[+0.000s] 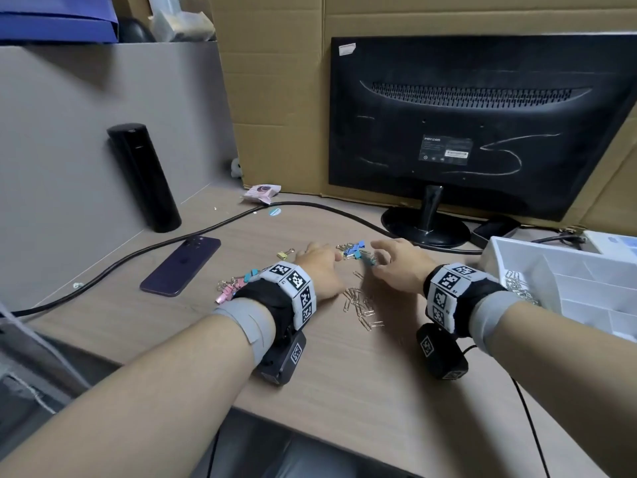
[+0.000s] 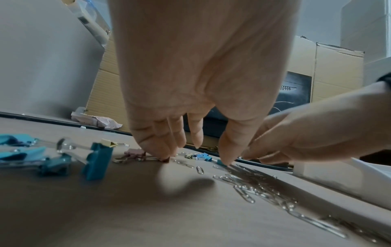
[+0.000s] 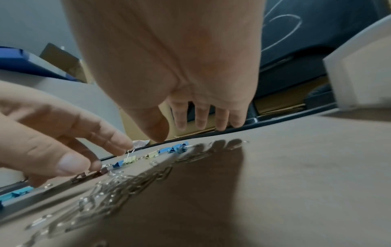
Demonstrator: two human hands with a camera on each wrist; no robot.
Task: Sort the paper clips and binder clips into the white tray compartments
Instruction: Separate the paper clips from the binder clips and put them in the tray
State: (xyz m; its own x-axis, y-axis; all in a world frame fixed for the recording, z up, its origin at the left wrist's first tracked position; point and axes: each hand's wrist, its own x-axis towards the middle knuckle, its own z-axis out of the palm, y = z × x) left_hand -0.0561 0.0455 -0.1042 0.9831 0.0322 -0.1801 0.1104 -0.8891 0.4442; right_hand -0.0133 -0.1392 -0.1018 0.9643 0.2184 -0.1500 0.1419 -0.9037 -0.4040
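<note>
Blue and yellow binder clips lie on the desk between my two hands. My left hand reaches down with fairly straight fingers. Its fingertips touch the desk at a pink binder clip, and its thumb meets a teal clip. My right hand hovers just above the desk with fingers spread and holds nothing. A loose pile of silver paper clips lies nearer me, between the wrists. More pink and blue binder clips sit left of my left wrist. The white tray stands at the right.
One tray compartment holds paper clips. A lone yellow binder clip lies left of my left hand. A phone, a black flask, a black cable and a monitor on its stand ring the work area.
</note>
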